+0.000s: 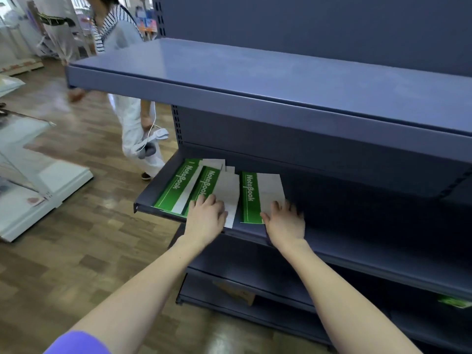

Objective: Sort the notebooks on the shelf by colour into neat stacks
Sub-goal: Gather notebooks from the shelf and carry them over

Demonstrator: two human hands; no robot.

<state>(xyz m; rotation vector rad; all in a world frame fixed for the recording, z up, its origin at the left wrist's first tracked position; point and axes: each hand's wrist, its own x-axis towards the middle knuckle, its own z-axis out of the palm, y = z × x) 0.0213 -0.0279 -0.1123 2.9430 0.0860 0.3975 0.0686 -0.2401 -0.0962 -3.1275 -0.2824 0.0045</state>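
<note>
Green-and-white notebooks (251, 195), dark blue shelf (357, 241), brown wood-pattern floor (76, 251)

On my middle shelf (332, 241), a loose pile of notebooks (194, 185) sits at the left end, a single notebook (258, 195) just right of it near the front edge, with a bare shelf (281, 80) above and another below.

Passer-by (132, 103) (blurred) on wood floor (84, 254); white display stand (38, 185) left.
</note>
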